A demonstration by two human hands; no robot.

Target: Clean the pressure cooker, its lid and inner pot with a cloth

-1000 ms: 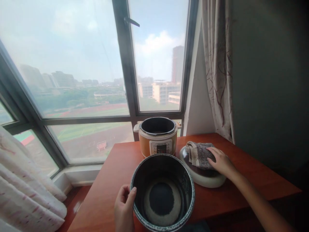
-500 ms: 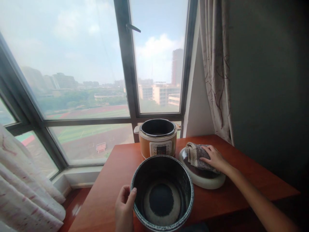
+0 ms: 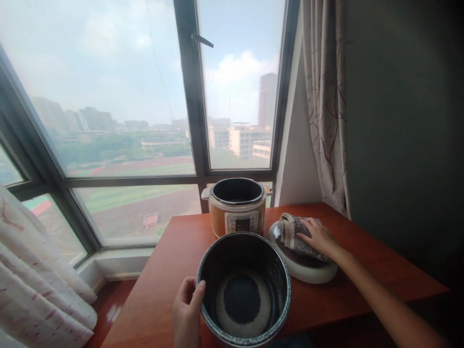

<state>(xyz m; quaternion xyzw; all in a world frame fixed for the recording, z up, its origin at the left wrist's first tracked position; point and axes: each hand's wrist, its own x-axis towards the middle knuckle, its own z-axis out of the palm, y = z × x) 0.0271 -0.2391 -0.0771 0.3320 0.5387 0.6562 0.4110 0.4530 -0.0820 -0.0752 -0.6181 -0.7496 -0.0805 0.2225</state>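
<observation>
My left hand [image 3: 188, 309] grips the left rim of a dark inner pot [image 3: 242, 299], its thumb over the edge. The pot tilts toward me, showing a pale ring around a dark patch on its bottom. Over to the right, my right hand [image 3: 319, 237] has its fingers and thumb around a folded grey-brown cloth [image 3: 295, 234]. This cloth lies on top of a round lid with a pale rim [image 3: 311, 275]. Behind the inner pot stands an orange and white electric cooker [image 3: 219, 220], its top uncovered and its dark inside showing.
Everything stands on a reddish-brown wooden table [image 3: 155, 270]. Behind it rises a large window with a grey frame [image 3: 195, 96]. Patterned curtains hang at the right [image 3: 326, 96] and at the lower left [image 3: 39, 280]. A dark wall [image 3: 402, 121] borders the right side.
My right hand has shifted very slightly left on the cloth. The inner pot, my left hand and the cooker stay practically where they were.
</observation>
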